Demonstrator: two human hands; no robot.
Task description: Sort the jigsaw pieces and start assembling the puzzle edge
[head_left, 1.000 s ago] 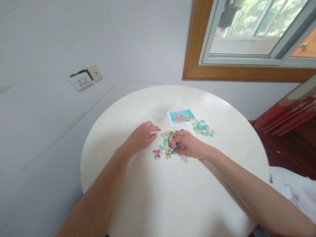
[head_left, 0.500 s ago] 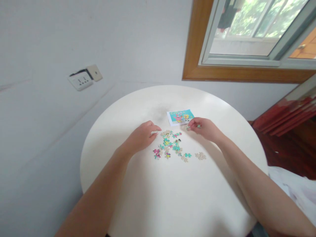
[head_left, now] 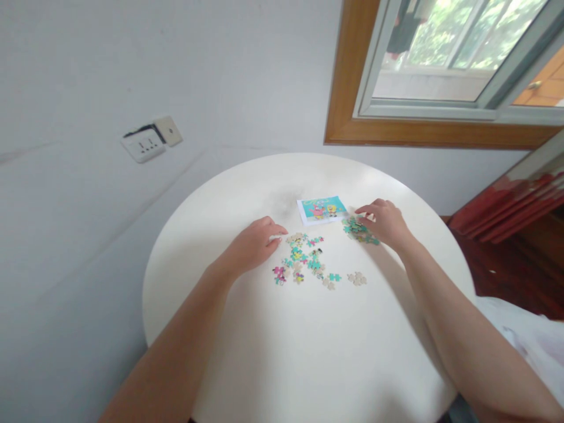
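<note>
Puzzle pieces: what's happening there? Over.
Left hand open beside loose pieces. Right hand open at the pile, partly hiding it. Card beside pile.

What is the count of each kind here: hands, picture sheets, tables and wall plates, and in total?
Left hand and right hand: 2
Picture sheet: 1
Table: 1
White wall plate and beige wall plate: 2
Total: 6, without the puzzle pieces, too small to count

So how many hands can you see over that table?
2: the left hand beside the scattered puzzle pieces, and the right hand at the greenish pile near the picture card. No others show.
</note>
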